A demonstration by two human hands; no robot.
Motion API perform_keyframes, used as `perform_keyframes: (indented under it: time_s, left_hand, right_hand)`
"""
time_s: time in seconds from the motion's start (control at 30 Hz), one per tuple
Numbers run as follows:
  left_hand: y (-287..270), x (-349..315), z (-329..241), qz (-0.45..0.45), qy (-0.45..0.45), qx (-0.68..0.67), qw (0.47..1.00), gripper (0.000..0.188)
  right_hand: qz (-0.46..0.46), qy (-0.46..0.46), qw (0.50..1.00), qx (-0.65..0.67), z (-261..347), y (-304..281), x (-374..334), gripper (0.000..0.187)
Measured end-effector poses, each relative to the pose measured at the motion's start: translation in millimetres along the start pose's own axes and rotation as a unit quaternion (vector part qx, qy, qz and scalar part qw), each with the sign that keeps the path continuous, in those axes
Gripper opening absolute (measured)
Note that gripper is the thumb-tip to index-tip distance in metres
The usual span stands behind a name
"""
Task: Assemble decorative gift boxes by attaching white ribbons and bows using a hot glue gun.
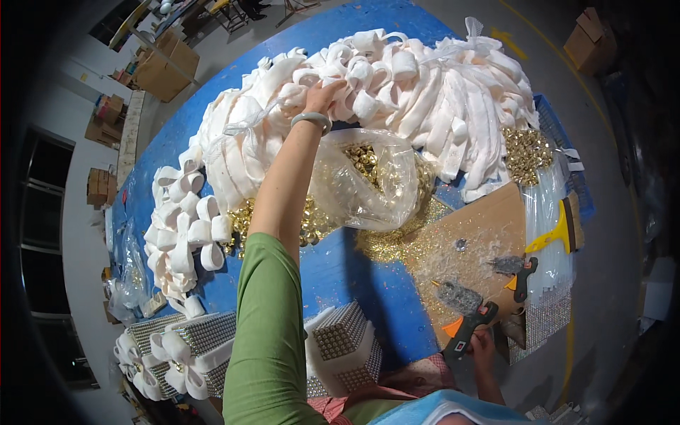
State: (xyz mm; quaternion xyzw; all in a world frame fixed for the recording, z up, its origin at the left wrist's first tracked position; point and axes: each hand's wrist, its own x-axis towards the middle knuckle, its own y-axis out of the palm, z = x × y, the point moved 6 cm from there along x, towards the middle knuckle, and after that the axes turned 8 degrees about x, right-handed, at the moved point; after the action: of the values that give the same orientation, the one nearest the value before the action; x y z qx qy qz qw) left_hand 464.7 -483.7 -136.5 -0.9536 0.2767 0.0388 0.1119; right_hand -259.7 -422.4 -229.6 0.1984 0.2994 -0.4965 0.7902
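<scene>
My left hand (323, 97), with a pale bangle at the wrist, reaches across to a big heap of white fabric loops (365, 71). Its fingers close on a loop in the heap; their tips are partly hidden. Low on the right, my right hand (484, 347) is closed at the handle of a black glue gun (467, 331) with an orange trigger and grey fuzz about its nozzle. That gun is over a brown cardboard sheet (489, 219) strewn with gold glitter and glue strands. Under my left forearm are gold beads (312, 221) beside an open clear plastic bag (404, 166).
A second glue gun (523, 278) lies at the cardboard's right edge, near a yellow-handled brush (559, 230) and clear glue sticks (545, 205). More gold pieces (528, 156) sit far right. Studded boxes with white bows (185, 354) stand near left on the blue table (386, 294).
</scene>
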Motion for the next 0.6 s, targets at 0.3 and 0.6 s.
perform_keyframes:
  time_s: [0.3, 0.6]
  left_hand:
    - [-5.1, 18.0, 39.8, -0.129, -0.181, -0.244, 0.944, 0.050]
    - [-20.1, 53.8, 17.1, -0.096, -0.091, -0.071, 0.989, 0.030]
  right_hand:
    - [0.032, -0.074, 0.996, -0.031, 21.4, 28.0, -15.6, 0.026]
    - [0.017, -0.072, 0.997, 0.023, 48.0, 50.9, -16.3, 0.043]
